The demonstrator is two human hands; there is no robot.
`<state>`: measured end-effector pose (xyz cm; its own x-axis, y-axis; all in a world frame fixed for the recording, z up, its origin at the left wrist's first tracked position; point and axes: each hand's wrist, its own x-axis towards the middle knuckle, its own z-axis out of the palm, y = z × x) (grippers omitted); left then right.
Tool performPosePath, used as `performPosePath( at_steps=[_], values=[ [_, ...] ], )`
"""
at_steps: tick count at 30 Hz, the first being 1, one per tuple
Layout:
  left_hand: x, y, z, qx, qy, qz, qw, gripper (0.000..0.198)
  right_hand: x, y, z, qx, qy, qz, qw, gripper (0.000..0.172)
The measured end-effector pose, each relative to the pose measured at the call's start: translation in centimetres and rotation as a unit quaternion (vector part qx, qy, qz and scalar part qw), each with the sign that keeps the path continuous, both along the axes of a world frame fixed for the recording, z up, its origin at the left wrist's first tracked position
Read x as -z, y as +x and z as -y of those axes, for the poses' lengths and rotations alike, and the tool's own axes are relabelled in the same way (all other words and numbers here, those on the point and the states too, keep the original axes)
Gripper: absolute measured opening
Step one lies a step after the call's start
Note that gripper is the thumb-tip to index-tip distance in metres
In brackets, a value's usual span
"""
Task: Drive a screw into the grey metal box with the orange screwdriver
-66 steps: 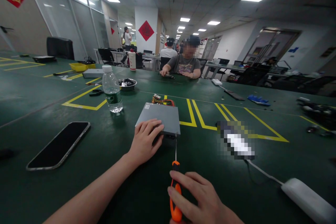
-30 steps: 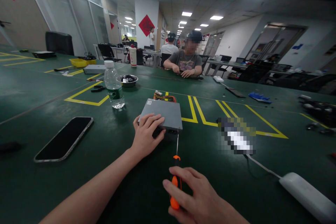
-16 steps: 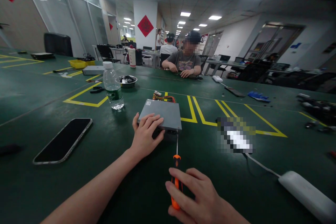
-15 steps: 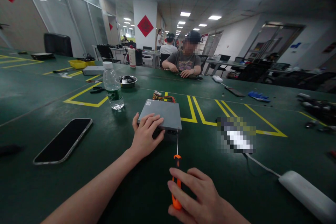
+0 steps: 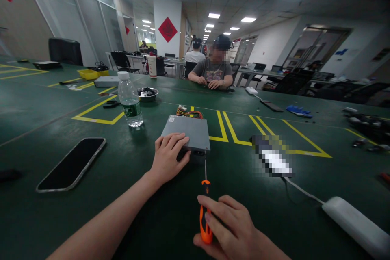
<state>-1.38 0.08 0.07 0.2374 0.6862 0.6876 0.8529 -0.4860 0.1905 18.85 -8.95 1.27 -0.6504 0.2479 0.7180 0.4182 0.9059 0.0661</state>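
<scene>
A grey metal box (image 5: 190, 130) with coloured wires (image 5: 190, 112) behind it lies on the green table. My left hand (image 5: 169, 154) grips its near left part, fingers on top and thumb at the front side. In my right hand (image 5: 228, 223) is an orange and black screwdriver (image 5: 206, 223), held by the handle between fingers and thumb. Its thin shaft points away from me, and the tip meets the front right corner of the box.
Left of the box stand a water bottle (image 5: 131, 103) and a metal bowl (image 5: 147, 94); a phone (image 5: 73, 164) lies nearer. To the right are a blurred device (image 5: 272, 156) and a white power strip (image 5: 353, 223). A person (image 5: 213, 67) sits across the table.
The fingers of my right hand have shifted slightly around the screwdriver handle. The fingers of my left hand are drawn a little closer together on the box.
</scene>
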Motion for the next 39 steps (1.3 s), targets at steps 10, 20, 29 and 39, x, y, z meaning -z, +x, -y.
performPosePath(
  at_steps=[10,20,29,39],
  values=[
    [-0.1,0.0,0.0,-0.004,0.001,0.001,1.000,0.030,-0.7,0.0,0.1,0.001,0.005,0.041,0.999,0.022],
    [-0.2,0.0,0.1,-0.002,-0.005,0.002,1.000,0.030,-0.9,-0.2,0.1,0.006,-0.020,0.051,0.998,0.029],
    [-0.2,0.0,0.2,0.001,-0.008,0.003,1.000,0.032,0.5,0.3,-0.3,0.004,-0.031,-0.032,0.999,0.030],
    [-0.1,0.1,0.1,-0.006,-0.004,0.001,1.000,0.029,-0.5,-0.3,-0.1,-0.006,0.023,0.000,1.000,0.013]
  ],
)
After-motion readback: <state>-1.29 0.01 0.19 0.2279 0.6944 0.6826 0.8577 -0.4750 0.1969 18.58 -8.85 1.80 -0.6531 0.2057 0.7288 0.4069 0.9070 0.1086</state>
